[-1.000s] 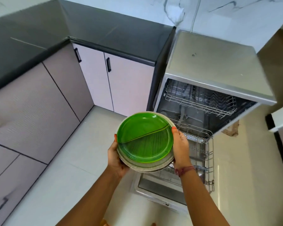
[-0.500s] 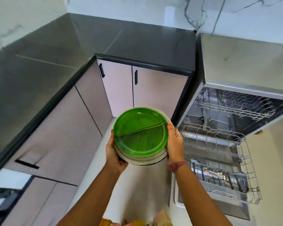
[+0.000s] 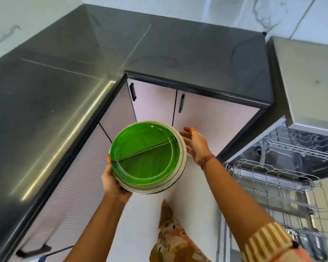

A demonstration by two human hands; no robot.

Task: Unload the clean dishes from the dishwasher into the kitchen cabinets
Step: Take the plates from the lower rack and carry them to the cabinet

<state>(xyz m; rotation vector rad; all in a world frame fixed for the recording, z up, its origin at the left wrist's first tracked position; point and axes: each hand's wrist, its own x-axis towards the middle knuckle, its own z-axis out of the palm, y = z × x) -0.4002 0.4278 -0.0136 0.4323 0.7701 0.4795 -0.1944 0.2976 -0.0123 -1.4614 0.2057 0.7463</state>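
The left hand cups the stack of plates from beneath, while the right hand, fingers spread and empty, hovers beside its rim before closed cabinet doors.

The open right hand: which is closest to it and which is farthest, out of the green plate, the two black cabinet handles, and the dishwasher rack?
From the right hand:
1. Green plate, just left.
2. Right cabinet handle, above.
3. Pulled-out dishwasher rack, right, and left cabinet handle, up-left: too close to call.

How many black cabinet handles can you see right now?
3: one on the left corner door, one on the door beside it, one at bottom left. Others may be out of view.
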